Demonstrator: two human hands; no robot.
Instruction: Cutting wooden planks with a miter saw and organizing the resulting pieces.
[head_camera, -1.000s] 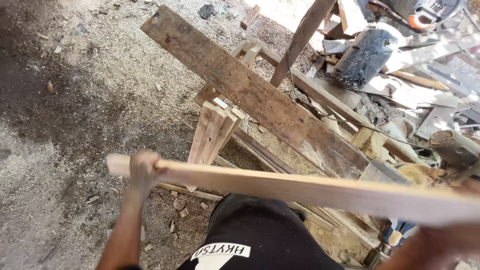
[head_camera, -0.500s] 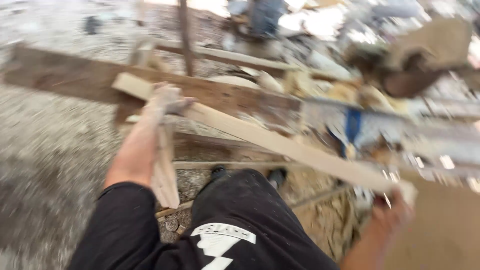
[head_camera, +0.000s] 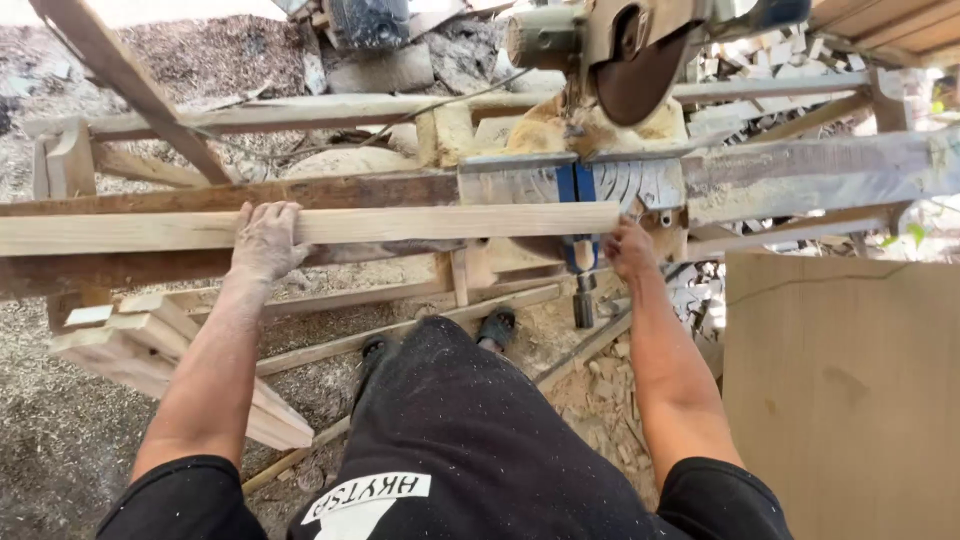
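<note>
Sawdust-strewn saw bench (head_camera: 800, 175), pale plank (head_camera: 420, 224) under left hand (head_camera: 265, 242) fingers

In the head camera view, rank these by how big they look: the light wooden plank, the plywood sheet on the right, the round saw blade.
1. Plywood sheet, though nearness to the camera inflates it.
2. Light wooden plank.
3. Round saw blade, partly hidden.
</note>
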